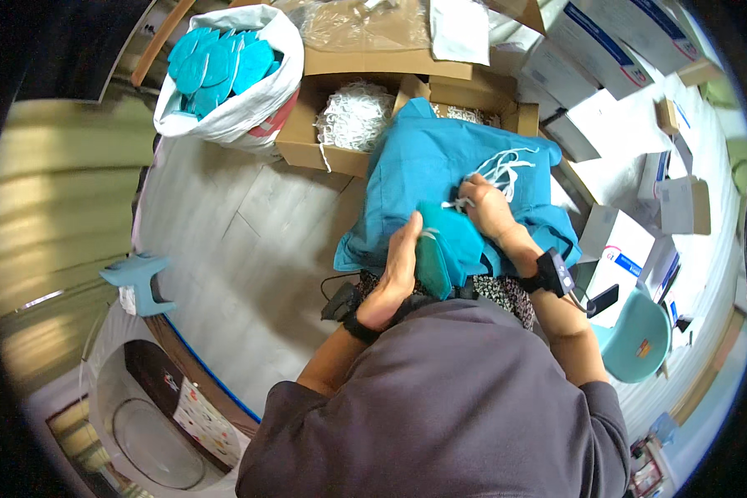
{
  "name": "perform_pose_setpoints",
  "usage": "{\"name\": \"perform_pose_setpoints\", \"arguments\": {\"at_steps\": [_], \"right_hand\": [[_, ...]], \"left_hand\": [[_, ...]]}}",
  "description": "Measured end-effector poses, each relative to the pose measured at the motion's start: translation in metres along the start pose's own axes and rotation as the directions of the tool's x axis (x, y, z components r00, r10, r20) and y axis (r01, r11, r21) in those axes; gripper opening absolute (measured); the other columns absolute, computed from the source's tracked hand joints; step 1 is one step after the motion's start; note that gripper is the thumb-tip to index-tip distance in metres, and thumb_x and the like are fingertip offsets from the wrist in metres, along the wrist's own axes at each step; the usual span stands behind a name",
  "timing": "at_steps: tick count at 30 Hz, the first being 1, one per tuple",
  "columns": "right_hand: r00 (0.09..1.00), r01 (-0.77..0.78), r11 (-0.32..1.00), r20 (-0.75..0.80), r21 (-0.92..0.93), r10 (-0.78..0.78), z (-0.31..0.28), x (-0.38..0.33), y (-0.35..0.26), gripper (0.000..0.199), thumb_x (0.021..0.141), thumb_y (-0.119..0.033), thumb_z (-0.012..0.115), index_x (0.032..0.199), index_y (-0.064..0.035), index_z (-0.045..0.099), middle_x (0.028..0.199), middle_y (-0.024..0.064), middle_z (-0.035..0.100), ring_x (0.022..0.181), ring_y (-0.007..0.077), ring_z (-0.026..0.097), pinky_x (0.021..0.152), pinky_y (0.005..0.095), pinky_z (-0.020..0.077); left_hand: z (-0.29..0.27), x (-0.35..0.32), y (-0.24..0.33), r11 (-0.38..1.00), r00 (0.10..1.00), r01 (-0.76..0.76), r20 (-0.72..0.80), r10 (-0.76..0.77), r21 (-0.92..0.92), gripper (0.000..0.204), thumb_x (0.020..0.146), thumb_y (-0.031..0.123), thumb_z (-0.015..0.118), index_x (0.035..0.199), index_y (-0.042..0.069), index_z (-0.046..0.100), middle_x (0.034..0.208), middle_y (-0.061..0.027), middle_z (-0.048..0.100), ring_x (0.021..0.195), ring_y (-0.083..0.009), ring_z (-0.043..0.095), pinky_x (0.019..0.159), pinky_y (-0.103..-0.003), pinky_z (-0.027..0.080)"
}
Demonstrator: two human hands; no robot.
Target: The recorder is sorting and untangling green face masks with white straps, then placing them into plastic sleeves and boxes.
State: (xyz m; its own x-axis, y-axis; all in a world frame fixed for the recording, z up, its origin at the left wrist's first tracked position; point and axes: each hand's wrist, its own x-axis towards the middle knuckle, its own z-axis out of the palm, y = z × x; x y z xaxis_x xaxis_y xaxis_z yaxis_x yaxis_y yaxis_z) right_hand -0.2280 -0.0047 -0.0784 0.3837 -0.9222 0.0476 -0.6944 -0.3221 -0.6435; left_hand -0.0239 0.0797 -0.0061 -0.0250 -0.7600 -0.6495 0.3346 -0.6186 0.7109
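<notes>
A teal face mask (450,249), folded in layers, rests above the blue cloth (465,149) spread over my lap. My left hand (402,261) holds the mask along its left edge, thumb pressed against it. At the mask's upper right edge my right hand (488,207) is closed in a pinch on a white elastic strap; the exact grip is partly hidden by the fingers. Just beyond that hand, a loose bunch of white elastic straps (506,166) lies on the cloth. Both wrists wear black bands.
A white sack (257,108) at the far left holds several teal masks (216,70). Beside it, a cardboard box (299,137) contains a heap of white straps (355,116). White cartons (618,257) and a teal stool (639,336) stand on the right; a washing machine (153,432) is at lower left.
</notes>
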Motion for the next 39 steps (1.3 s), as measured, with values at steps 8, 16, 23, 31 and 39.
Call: {"name": "perform_pose_setpoints", "arguments": {"at_steps": [8,16,23,31,39], "right_hand": [[0.975,-0.214,0.876,0.142,0.432,0.169,-0.102,0.072,-0.048,0.012,0.079,-0.001,0.075,0.09,0.0004,0.069,0.078,0.0024,0.067,0.073,0.0082,0.059,0.065,0.0244,0.0477],[0.994,0.113,0.741,-0.073,0.662,-0.087,-0.13,0.188,-0.186,0.014,0.086,0.003,0.069,0.099,-0.0009,0.066,0.088,0.0008,0.067,0.08,0.0073,0.061,0.072,0.0214,0.0481],[0.983,0.114,0.962,0.115,0.248,-0.146,-0.051,0.258,-0.094,0.084,0.084,-0.017,0.078,0.149,0.0004,0.027,0.138,0.0209,0.05,0.087,0.0209,0.065,0.068,0.0322,0.0558],[0.966,-0.234,0.864,0.211,0.445,0.152,-0.071,0.155,-0.043,0.065,0.087,-0.004,0.07,0.143,0.0021,0.037,0.131,0.0193,0.054,0.082,0.0198,0.067,0.066,0.0291,0.0555],[0.964,-0.265,0.893,0.093,0.363,0.248,-0.145,0.081,-0.03,0.061,0.087,-0.007,0.071,0.141,-0.0025,0.043,0.129,0.0193,0.056,0.086,0.0202,0.066,0.067,0.0312,0.0555]], "left_hand": [[-0.034,-0.02,0.0,0.99,0.821,-0.128,0.555,0.134,-0.05,0.055,0.092,0.018,0.068,0.136,-0.003,0.043,0.127,-0.0095,0.057,0.12,-0.0165,0.052,0.104,-0.034,0.041],[-0.046,-0.014,-0.016,0.917,0.89,-0.291,0.43,0.154,0.273,0.041,0.09,0.005,0.063,0.13,0.002,0.054,0.124,-0.0052,0.06,0.118,-0.0167,0.054,0.105,-0.032,0.039],[-0.048,-0.014,0.009,0.885,0.926,-0.378,0.127,0.356,0.274,0.029,0.089,0.01,0.07,0.115,0.0,0.061,0.095,-0.0017,0.066,0.082,-0.0117,0.06,0.076,-0.028,0.051],[-0.138,0.047,0.182,0.713,0.774,-0.613,-0.44,0.456,-0.34,0.023,0.09,0.011,0.066,0.112,0.004,0.062,0.102,-0.0046,0.068,0.081,-0.014,0.064,0.062,-0.027,0.053],[-0.234,0.156,0.327,0.543,0.759,-0.639,-0.562,0.328,-0.546,0.054,0.092,0.027,0.067,0.13,-0.005,0.044,0.133,-0.0257,0.047,0.115,-0.0375,0.054,0.096,-0.045,0.052]]}}
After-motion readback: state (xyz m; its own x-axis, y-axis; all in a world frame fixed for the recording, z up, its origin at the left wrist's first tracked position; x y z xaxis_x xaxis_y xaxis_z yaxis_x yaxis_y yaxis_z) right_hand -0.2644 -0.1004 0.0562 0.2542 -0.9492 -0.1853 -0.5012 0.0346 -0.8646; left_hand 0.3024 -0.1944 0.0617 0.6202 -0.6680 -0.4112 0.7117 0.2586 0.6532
